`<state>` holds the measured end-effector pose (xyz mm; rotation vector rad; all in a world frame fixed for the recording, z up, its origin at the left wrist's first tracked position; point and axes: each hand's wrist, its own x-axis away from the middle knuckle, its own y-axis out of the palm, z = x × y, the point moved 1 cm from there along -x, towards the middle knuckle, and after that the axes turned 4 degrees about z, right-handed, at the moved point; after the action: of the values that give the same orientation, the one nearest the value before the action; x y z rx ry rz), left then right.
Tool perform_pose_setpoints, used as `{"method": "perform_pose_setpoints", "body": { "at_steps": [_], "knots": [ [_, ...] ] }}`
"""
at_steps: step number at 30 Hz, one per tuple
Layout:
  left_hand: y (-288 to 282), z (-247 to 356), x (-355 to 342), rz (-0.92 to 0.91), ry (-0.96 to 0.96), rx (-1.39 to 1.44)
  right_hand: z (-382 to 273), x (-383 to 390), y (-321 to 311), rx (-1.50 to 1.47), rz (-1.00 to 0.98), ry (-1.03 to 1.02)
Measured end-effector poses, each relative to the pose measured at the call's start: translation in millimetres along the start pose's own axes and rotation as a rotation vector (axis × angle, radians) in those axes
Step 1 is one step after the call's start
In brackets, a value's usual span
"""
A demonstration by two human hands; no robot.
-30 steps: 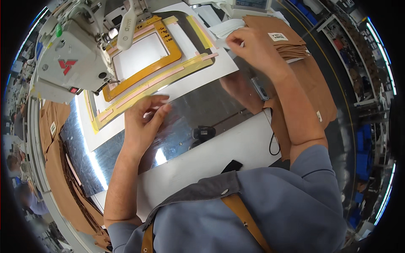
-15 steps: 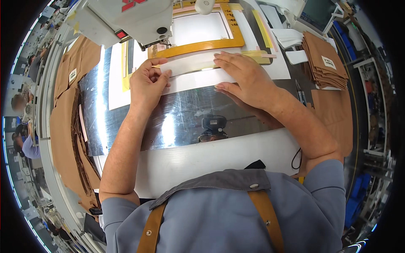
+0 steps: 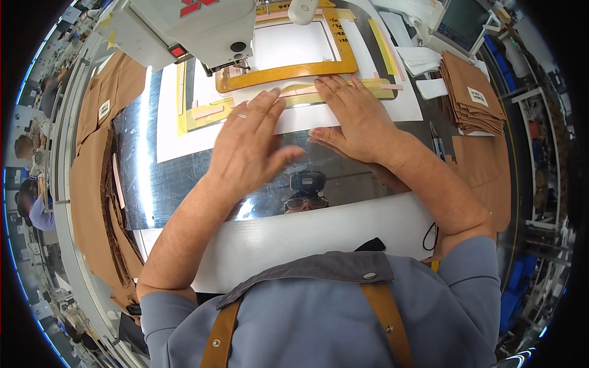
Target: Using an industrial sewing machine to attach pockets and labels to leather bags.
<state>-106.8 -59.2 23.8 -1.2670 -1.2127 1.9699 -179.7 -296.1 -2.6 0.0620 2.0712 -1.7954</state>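
Note:
My left hand (image 3: 248,142) lies flat with its fingers stretched out and its thumb apart. Its fingertips reach a white strip (image 3: 244,94) along the near edge of an orange-yellow clamp frame (image 3: 288,75). On the right, my right hand (image 3: 359,119) is also flat, fingertips at that frame's near edge and thumb spread over the metal plate (image 3: 165,190). Neither hand grips anything. Beneath the strip runs a template with yellow and pink tape (image 3: 208,114), lying on a white sheet (image 3: 169,138). Part of the strip is hidden by the frame and my fingers.
A sewing machine head (image 3: 184,37) overhangs the frame at upper left. Brown cut pieces (image 3: 92,178) lie along the left side. At right are a stack of brown pieces (image 3: 469,92), white pieces (image 3: 420,60), tweezers (image 3: 437,141) and a monitor (image 3: 460,27).
My left hand has let go of the white strip's left end, opened flat and moved right. Less of the strip shows now, uncovering the tape. My right hand has shifted slightly, fingers at the frame.

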Motion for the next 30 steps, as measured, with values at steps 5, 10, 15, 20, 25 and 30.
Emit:
{"method": "perform_pose_setpoints", "body": {
  "at_steps": [5, 10, 15, 20, 25, 30],
  "knots": [
    [21.1, -14.4, 1.8, -0.184, -0.045, -0.114, 0.4, -8.9, 1.2, -0.016, -0.03, 0.024],
    [24.7, -12.7, 0.0, -0.205, -0.022, -0.102, 0.5, -9.0, 3.8, -0.008, -0.008, 0.029],
    [31.6, -23.4, -7.4, -0.161, -0.077, -0.08, 1.2, -9.6, 1.0, 0.055, 0.009, 0.023],
    [22.6, -34.3, -13.4, -0.225, -0.163, -0.136, -1.5, -10.9, 1.3, 0.062, 0.007, 0.01],
    [25.7, -44.3, -8.4, -0.222, -0.183, -0.086, 0.3, -12.9, 4.5, 0.02, 0.019, 0.011],
    [25.9, -43.2, -3.4, -0.121, -0.119, -0.067, 1.3, -12.7, 4.7, 0.022, 0.007, 0.038]
  ]
}}
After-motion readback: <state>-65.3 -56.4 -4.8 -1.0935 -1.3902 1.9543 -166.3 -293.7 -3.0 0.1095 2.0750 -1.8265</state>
